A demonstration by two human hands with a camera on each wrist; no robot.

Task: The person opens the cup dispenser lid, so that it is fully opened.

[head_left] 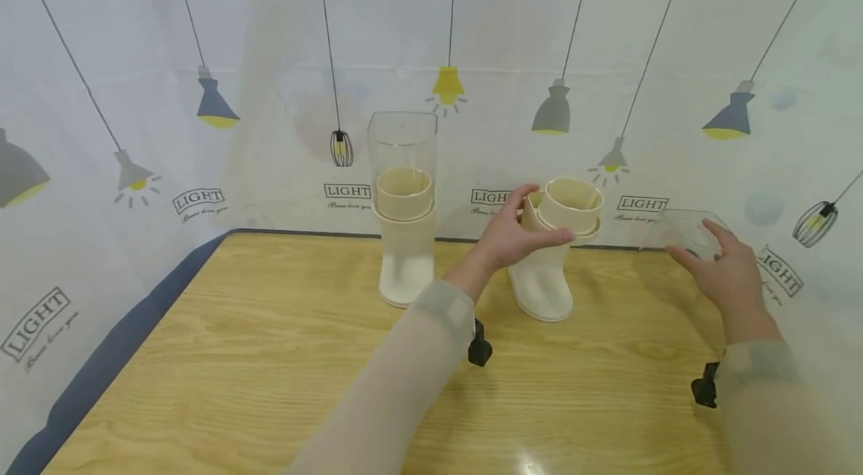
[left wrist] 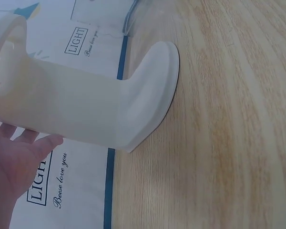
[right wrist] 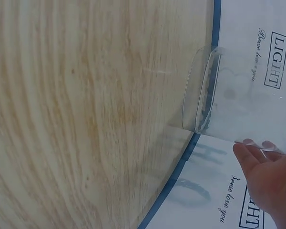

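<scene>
My left hand (head_left: 512, 235) grips a cream boot-shaped stand (head_left: 542, 288) near its top, thumb across the front and fingers round the far left side. A round collar (head_left: 573, 207) tops this stand. In the left wrist view the stand's foot (left wrist: 155, 95) rests on the wood table. At the right, my right hand (head_left: 731, 276) holds a clear plastic container (right wrist: 243, 95) between thumb and fingers. Its lower end lies close over the table's back edge in the right wrist view.
Left of the held stand, a matching cream stand (head_left: 407, 258) stands upright with a clear container (head_left: 403, 138) on top. The wood table (head_left: 270, 355) ends at a dark back edge, against a white cloth (head_left: 283, 48) printed with lamps.
</scene>
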